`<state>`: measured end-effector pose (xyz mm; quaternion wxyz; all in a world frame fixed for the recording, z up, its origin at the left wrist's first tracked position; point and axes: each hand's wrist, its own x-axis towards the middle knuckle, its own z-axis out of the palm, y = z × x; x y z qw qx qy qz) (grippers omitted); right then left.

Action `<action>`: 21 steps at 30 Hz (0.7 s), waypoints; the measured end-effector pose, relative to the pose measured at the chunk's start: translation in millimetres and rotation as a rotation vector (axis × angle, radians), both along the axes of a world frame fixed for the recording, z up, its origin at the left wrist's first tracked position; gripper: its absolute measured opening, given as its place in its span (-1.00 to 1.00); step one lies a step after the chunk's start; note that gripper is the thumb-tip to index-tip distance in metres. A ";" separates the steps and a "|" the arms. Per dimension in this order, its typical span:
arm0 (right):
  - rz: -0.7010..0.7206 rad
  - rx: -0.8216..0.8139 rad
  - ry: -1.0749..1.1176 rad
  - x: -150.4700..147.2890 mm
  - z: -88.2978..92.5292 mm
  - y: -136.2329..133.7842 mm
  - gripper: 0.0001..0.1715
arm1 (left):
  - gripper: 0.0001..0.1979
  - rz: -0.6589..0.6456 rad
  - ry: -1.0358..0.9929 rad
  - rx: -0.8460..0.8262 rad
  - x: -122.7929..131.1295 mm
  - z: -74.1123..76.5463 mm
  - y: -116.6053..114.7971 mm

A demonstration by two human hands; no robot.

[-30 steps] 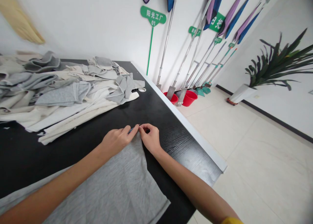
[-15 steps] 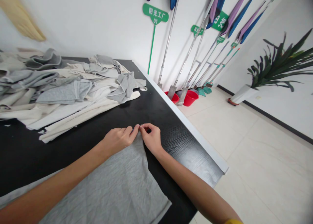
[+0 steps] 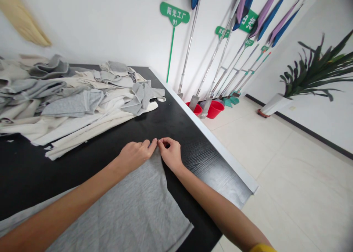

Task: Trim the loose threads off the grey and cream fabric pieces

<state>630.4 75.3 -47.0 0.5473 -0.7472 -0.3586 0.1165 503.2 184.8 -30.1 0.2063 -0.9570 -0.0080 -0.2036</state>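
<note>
A piece of grey fabric [image 3: 132, 211] lies spread on the black table [image 3: 176, 127], its far corner drawn up between my hands. My left hand [image 3: 138, 154] is closed, thumb and fingers pinching the top edge of that corner. Right beside it, my right hand [image 3: 170, 153] pinches the same corner from the other side, with thumb and forefinger tips pressed together. The fingertips of both hands nearly touch. Something small and dark shows at the pinch, too small to name.
Grey and cream fabric scraps [image 3: 74, 97] are heaped at the table's far left. A small white ring [image 3: 161, 99] lies beside them. Past the table's pale edge [image 3: 215, 141] stand mops [image 3: 190, 42], red buckets [image 3: 215, 108] and a potted plant [image 3: 306, 79]. Yellow cloth [image 3: 24, 17] hangs upper left.
Almost nothing differs. Both hands keep their pinch on the fabric corner, with only a slight shift of the fingers; the view has tilted a touch.
</note>
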 end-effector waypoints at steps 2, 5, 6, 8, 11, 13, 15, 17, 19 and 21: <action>-0.007 0.001 0.005 -0.7 0.8 0.1 -0.79 | -0.64 -0.008 0.006 0.000 -0.2 1.5 -0.4; 0.005 0.019 0.004 -2.8 2.0 -0.1 -0.79 | -0.62 -0.029 0.004 0.008 -0.5 2.8 -0.8; 0.010 0.025 0.002 -3.4 2.1 -0.3 -0.78 | -0.61 -0.038 0.001 0.012 -0.4 2.6 -0.7; 0.010 0.034 0.002 -4.1 2.0 -0.4 -0.78 | -0.62 -0.053 -0.007 0.021 -0.1 1.4 -0.4; 0.002 0.031 0.010 -3.6 0.9 -0.3 -0.79 | -0.63 -0.063 -0.015 0.029 0.6 -1.4 0.4; 0.001 0.028 0.009 -2.9 0.2 -0.2 -0.80 | -0.63 -0.059 -0.012 0.031 0.9 -2.8 0.9; 0.002 0.023 0.002 -2.4 0.0 -0.3 -0.79 | -0.63 -0.048 -0.005 0.027 1.2 -3.4 1.0; 0.003 0.019 -0.006 -2.1 0.1 -0.5 -0.79 | -0.65 -0.036 0.007 0.015 1.4 -3.2 0.2; 0.006 0.011 -0.018 -1.8 0.0 -0.5 -0.78 | -0.66 -0.022 0.023 -0.005 1.3 -1.6 -2.6; 0.017 0.001 -0.022 -1.3 -0.3 -0.3 -0.78 | -0.66 0.010 0.036 -0.028 0.9 1.9 -7.5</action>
